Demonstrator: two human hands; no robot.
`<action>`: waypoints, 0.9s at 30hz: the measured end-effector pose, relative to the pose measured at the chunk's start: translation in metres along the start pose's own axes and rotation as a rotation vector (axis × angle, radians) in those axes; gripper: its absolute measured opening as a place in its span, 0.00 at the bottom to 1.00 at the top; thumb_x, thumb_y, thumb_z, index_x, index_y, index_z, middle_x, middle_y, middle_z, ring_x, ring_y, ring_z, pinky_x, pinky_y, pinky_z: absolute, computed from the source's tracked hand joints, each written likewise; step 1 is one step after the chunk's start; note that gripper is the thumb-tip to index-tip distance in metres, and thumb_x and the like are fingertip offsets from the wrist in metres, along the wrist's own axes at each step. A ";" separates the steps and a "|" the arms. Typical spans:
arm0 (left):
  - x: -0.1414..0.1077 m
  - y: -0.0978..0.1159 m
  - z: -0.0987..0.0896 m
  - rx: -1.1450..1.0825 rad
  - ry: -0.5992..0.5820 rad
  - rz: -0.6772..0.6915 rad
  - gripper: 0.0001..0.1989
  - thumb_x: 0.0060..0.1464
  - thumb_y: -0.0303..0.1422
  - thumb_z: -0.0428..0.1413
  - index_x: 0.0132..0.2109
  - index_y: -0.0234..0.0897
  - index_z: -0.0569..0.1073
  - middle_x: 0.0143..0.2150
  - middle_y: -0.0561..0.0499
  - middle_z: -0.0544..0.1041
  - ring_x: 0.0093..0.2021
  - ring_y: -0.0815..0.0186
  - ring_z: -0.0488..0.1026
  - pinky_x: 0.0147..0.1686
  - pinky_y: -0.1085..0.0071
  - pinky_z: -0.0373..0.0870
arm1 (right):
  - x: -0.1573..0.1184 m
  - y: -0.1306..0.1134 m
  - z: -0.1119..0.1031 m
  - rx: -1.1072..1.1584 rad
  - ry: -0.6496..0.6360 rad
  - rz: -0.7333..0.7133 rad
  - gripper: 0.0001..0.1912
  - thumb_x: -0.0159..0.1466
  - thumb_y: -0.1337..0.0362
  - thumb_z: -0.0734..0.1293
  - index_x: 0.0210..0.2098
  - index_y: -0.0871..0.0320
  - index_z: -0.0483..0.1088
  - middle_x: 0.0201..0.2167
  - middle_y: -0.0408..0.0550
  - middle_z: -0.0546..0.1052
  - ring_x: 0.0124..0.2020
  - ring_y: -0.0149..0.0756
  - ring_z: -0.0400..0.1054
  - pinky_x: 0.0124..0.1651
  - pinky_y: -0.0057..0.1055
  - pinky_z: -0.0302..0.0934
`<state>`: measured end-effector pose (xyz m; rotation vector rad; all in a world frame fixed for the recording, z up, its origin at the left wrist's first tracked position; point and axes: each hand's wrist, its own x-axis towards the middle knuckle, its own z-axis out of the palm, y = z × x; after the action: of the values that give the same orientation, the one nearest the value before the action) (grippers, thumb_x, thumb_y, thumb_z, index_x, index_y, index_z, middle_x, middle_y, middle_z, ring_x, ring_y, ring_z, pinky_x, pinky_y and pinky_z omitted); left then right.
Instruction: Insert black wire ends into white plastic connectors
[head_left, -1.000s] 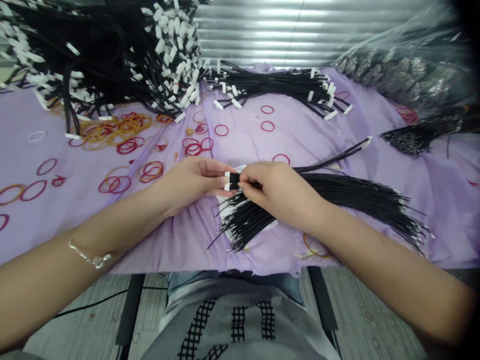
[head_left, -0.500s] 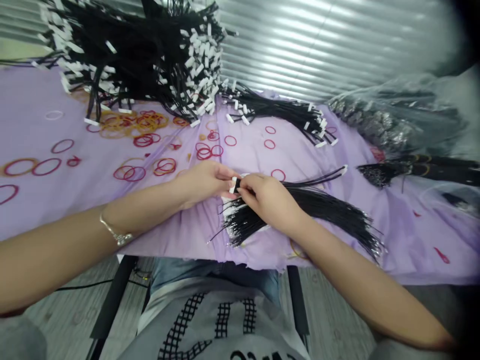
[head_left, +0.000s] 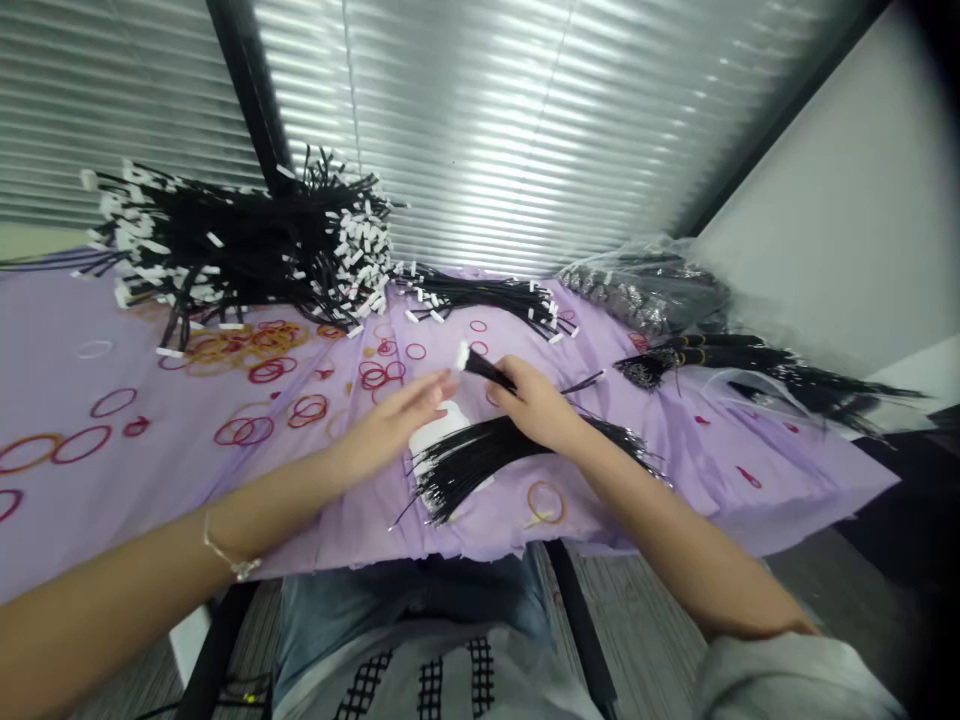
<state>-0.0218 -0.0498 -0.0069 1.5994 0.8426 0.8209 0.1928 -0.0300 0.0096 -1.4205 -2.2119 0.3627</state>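
Note:
My right hand (head_left: 536, 400) is closed around a black wire harness (head_left: 486, 366) with a white connector (head_left: 463, 356) at its left end. The harness is raised above the cloth, and its far wire ends stick out to the right behind the hand. My left hand (head_left: 416, 403) is just left of the connector, fingers stretched and holding nothing. Below both hands lies a loose bundle of black wires (head_left: 480, 455) with bare metal ends, partly on a white sheet (head_left: 435, 428). My right hand and forearm cover part of that bundle.
A large heap of black cables with white connectors (head_left: 247, 240) is at the back left, beside a smaller bunch (head_left: 480, 293). Rubber bands (head_left: 274, 345) are scattered over the purple cloth (head_left: 172, 450). Plastic-bagged parts (head_left: 645, 290) and banded wires (head_left: 720, 350) lie right. Blinds (head_left: 465, 130) stand behind.
My left hand has let go of the connector and opened, moving slightly left. My right hand has lifted the wire harness. The camera view has tilted upward, showing more blinds.

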 end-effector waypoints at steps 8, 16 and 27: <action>-0.014 -0.018 0.027 1.148 -0.458 0.264 0.33 0.64 0.43 0.36 0.66 0.19 0.50 0.68 0.31 0.44 0.68 0.52 0.41 0.65 0.53 0.43 | -0.022 0.009 -0.050 0.248 0.251 0.090 0.12 0.65 0.59 0.58 0.40 0.61 0.68 0.38 0.49 0.74 0.39 0.33 0.67 0.44 0.31 0.59; -0.010 -0.024 0.029 1.280 -0.439 0.304 0.32 0.64 0.43 0.35 0.66 0.22 0.51 0.68 0.35 0.45 0.68 0.54 0.43 0.65 0.59 0.42 | -0.094 0.102 -0.187 0.552 0.869 0.381 0.07 0.53 0.62 0.71 0.28 0.59 0.71 0.15 0.38 0.59 0.18 0.25 0.50 0.23 0.27 0.46; -0.012 -0.026 0.031 1.251 -0.442 0.282 0.32 0.64 0.42 0.36 0.66 0.21 0.50 0.68 0.34 0.44 0.68 0.54 0.42 0.65 0.58 0.41 | -0.160 0.192 -0.238 0.388 1.172 0.479 0.21 0.58 0.53 0.63 0.14 0.53 0.54 0.12 0.35 0.47 0.14 0.24 0.39 0.20 0.31 0.38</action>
<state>-0.0037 -0.0711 -0.0380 2.8979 0.8388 -0.0077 0.5231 -0.1020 0.0815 -1.3801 -0.8192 0.0475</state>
